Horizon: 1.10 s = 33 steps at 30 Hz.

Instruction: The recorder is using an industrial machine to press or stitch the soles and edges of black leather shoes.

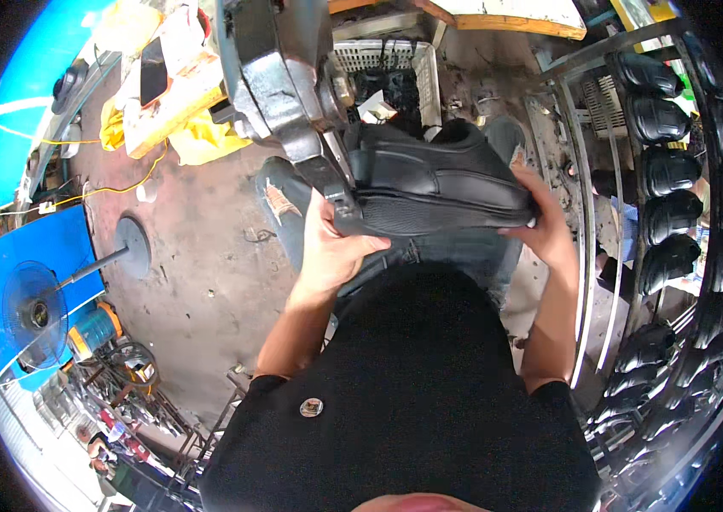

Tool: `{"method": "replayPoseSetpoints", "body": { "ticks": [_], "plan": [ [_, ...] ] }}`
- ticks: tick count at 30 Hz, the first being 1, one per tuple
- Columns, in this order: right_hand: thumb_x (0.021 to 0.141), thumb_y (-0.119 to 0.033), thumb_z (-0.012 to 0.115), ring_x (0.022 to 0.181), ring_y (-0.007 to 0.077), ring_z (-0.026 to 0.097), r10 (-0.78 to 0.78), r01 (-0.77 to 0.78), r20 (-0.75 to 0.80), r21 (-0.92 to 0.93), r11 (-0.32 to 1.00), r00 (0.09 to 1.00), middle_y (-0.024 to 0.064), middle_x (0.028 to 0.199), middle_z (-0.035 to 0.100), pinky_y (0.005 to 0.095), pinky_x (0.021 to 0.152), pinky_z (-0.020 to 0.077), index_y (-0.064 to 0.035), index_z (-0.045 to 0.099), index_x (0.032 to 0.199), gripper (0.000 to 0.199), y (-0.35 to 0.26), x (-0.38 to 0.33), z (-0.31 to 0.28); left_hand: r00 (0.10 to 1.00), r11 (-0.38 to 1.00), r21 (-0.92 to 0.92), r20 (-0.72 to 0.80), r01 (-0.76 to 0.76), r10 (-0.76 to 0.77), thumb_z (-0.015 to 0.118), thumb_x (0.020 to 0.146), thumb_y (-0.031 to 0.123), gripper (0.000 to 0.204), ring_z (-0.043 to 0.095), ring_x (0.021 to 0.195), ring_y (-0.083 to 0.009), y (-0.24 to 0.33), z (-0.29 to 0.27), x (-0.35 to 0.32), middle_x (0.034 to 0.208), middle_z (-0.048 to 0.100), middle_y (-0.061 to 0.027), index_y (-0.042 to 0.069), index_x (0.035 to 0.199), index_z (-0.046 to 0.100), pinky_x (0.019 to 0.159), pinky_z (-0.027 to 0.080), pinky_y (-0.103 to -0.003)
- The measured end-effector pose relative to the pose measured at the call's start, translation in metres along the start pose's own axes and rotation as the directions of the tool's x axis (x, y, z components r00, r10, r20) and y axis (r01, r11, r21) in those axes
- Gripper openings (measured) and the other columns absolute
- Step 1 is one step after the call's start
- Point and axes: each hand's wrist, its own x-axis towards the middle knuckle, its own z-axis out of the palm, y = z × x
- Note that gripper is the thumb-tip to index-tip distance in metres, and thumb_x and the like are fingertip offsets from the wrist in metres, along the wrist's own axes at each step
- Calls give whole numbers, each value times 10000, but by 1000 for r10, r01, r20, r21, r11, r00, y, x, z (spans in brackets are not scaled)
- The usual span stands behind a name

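A black leather shoe (442,183) lies sideways between my hands, above my lap. Its left end sits right at the narrow metal foot of a dark sewing-type machine (280,98), which comes down from the top of the view. My left hand (336,247) is closed on that end beside the foot, its thumb stretched along the shoe's near edge and some fingers hidden. At the other end, my right hand (545,218) wraps round the shoe with the thumb on the near side. The far underside of the shoe is hidden.
A grey plastic crate (428,81) with dark pieces stands beyond the shoe. Racks of black shoes (668,171) line the right side. At left are a standing fan (37,311), a yellow cable (122,189), and a wooden-edged table (178,115) bearing a phone (154,72).
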Motion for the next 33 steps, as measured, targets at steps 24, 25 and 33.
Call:
{"method": "replayPoseSetpoints", "body": {
  "ticks": [24,25,33],
  "plan": [
    [652,4,861,1337,314,530,31,-29,36,-65,998,999,122,1384,582,408,1156,384,-78,546,1451,863,-11,7,1,998,956,289,-41,59,-50,814,652,-235,933,659,1161,-255,16,-8,4,1356,591,-132,14,1454,407,933,621,-404],
    [617,3,865,1314,343,535,-31,30,-11,-94,995,999,133,1356,593,407,1136,398,-84,571,1439,877,-22,7,-2,993,956,273,-72,109,-92,809,657,-236,932,670,1140,-254,14,-11,5,1344,599,-128,20,1457,407,931,620,-400],
    [529,-4,879,1182,305,602,-126,101,-47,-363,926,991,126,1266,638,382,1017,476,-70,662,1340,842,-100,25,-56,985,984,111,-116,138,-125,765,676,-259,926,667,1147,-243,2,-6,-1,1318,608,-118,43,1472,403,899,626,-387]
  ]
}}
